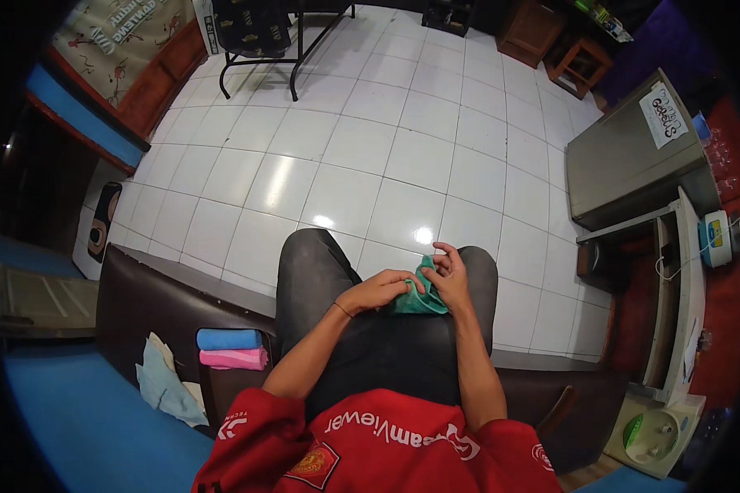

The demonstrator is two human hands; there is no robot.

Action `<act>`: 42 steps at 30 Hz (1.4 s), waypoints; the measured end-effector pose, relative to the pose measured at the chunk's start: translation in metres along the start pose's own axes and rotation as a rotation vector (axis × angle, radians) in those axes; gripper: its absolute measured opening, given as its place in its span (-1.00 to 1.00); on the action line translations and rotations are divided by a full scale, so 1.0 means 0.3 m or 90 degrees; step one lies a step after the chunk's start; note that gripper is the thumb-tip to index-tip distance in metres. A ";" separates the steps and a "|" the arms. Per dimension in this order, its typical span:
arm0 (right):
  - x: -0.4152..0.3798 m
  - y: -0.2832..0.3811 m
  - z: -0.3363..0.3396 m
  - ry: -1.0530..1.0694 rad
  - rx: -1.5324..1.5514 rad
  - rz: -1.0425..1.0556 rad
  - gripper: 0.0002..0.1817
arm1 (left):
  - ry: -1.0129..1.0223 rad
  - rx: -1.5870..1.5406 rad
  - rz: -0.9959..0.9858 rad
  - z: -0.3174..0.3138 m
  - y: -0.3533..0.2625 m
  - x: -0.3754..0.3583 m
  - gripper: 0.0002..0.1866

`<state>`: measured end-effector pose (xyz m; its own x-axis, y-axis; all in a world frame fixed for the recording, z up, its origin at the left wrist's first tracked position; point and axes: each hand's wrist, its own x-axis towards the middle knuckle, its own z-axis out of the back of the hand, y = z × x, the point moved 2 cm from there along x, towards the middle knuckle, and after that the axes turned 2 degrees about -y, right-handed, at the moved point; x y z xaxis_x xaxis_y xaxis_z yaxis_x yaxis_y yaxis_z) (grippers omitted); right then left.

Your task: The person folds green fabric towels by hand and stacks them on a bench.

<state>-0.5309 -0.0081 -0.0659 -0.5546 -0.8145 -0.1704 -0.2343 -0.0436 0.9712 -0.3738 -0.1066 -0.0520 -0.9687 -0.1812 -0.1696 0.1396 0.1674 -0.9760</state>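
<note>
A small green cloth [419, 302] lies bunched over my lap, between my thighs. My left hand [380, 289], with a thin dark band at the wrist, is closed on its upper left part. At its upper right, my right hand [450, 278] pinches the cloth near the thumb, with the other fingers raised and partly spread. Beside my left thigh, a folded blue cloth [228, 338] and a folded pink cloth [233, 359] sit one in front of the other. Farther left are a loose light-blue cloth [166, 384] and a cream cloth [161, 348], partly covered.
I sit on a dark brown sofa [152, 287] above a white tiled floor [386, 148]. A folding chair [259, 57] stands ahead at the left. To the right are a grey refrigerator [625, 160], a low shelf [670, 287] and a white appliance [654, 435] with a green part.
</note>
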 end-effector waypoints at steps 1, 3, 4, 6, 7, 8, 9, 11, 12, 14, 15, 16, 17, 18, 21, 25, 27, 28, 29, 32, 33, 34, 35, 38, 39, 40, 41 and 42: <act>0.003 -0.005 0.003 0.002 0.001 0.000 -0.57 | -0.006 -0.007 0.016 0.009 0.007 -0.002 -0.72; 0.007 -0.010 0.008 0.024 -0.008 -0.033 -0.65 | -0.067 0.029 -0.007 0.013 0.003 -0.007 -0.74; 0.006 -0.010 0.009 0.025 -0.008 -0.034 -0.65 | -0.126 0.064 -0.030 0.014 -0.009 -0.011 -0.73; 0.001 -0.004 0.010 0.051 -0.001 -0.053 -0.74 | -0.168 0.046 -0.027 0.020 -0.028 -0.012 -0.67; -0.002 0.002 0.008 0.052 -0.001 -0.055 -0.74 | -0.211 0.031 -0.024 0.028 -0.032 -0.014 -0.59; -0.005 0.008 0.003 0.067 -0.024 -0.053 -0.75 | -0.246 0.014 -0.047 0.038 0.001 -0.001 -0.45; -0.009 0.017 -0.004 0.081 -0.047 -0.050 -0.77 | -0.248 0.014 -0.046 0.040 0.001 -0.001 -0.45; -0.015 0.034 -0.018 0.092 -0.052 -0.052 -0.76 | -0.265 -0.056 -0.061 0.044 0.001 0.001 -0.39; -0.017 0.039 -0.022 0.103 -0.058 -0.052 -0.76 | -0.277 -0.081 -0.053 0.036 -0.018 -0.005 -0.42; -0.019 0.033 -0.020 0.116 -0.060 -0.049 -0.76 | -0.263 -0.069 -0.042 0.044 0.016 0.003 -0.47; -0.019 0.027 -0.018 0.130 -0.061 -0.044 -0.76 | -0.249 -0.055 -0.032 0.045 0.022 0.006 -0.52; -0.017 0.020 -0.015 0.130 -0.061 -0.045 -0.76 | -0.249 -0.056 -0.031 0.044 0.027 0.005 -0.52; -0.015 0.013 -0.013 0.136 -0.047 -0.045 -0.76 | -0.258 -0.046 -0.034 0.044 0.032 0.004 -0.59; -0.014 0.016 -0.016 0.141 -0.033 -0.045 -0.75 | -0.267 -0.035 -0.037 0.045 0.034 0.004 -0.66; -0.018 0.028 -0.015 0.135 -0.039 -0.056 -0.75 | -0.275 0.022 -0.021 0.054 0.029 0.003 -0.74; -0.020 0.032 -0.029 0.107 -0.049 0.004 -0.73 | -0.343 0.091 -0.037 0.053 0.016 0.002 -0.79; -0.021 0.040 -0.022 0.086 -0.192 0.066 -0.74 | -0.425 0.092 -0.095 0.069 0.038 0.008 -0.80; -0.018 0.030 -0.016 0.086 -0.191 0.066 -0.74 | -0.425 0.092 -0.095 0.073 0.045 0.010 -0.80; -0.012 0.010 -0.004 0.058 -0.221 0.073 -0.74 | -0.471 0.115 -0.140 0.082 0.048 0.008 -0.80; 0.004 -0.040 0.043 -0.023 -0.300 0.029 -0.74 | -0.511 0.117 -0.142 0.092 0.018 -0.004 -0.81; 0.009 -0.049 0.052 -0.076 -0.349 -0.020 -0.74 | -0.504 0.095 -0.099 0.095 0.009 -0.008 -0.81; 0.014 -0.056 0.050 -0.117 -0.305 -0.007 -0.77 | -0.499 0.128 -0.095 0.098 0.000 -0.012 -0.81; 0.009 -0.060 0.056 -0.116 -0.304 -0.007 -0.77 | -0.500 0.128 -0.094 0.099 -0.010 -0.017 -0.81; -0.016 0.006 0.033 -0.200 -0.332 -0.061 -0.83 | -0.528 0.156 -0.076 0.109 -0.018 -0.028 -0.82; -0.020 0.013 0.031 -0.201 -0.333 -0.063 -0.83 | -0.518 0.162 -0.075 0.108 -0.011 -0.031 -0.83; -0.019 0.021 0.028 -0.165 -0.326 -0.110 -0.82 | -0.507 0.168 -0.076 0.107 -0.009 -0.028 -0.83; -0.014 0.026 0.023 -0.128 -0.319 -0.155 -0.82 | -0.507 0.167 -0.078 0.111 -0.006 -0.022 -0.83; -0.012 0.028 0.025 -0.126 -0.319 -0.153 -0.82 | -0.531 0.197 -0.087 0.119 -0.005 -0.021 -0.83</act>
<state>-0.5368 -0.0011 -0.0585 -0.6828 -0.6258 -0.3771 0.0066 -0.5214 0.8533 -0.3606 -0.1404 -0.0544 -0.5342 -0.8450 0.0236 0.2000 -0.1535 -0.9677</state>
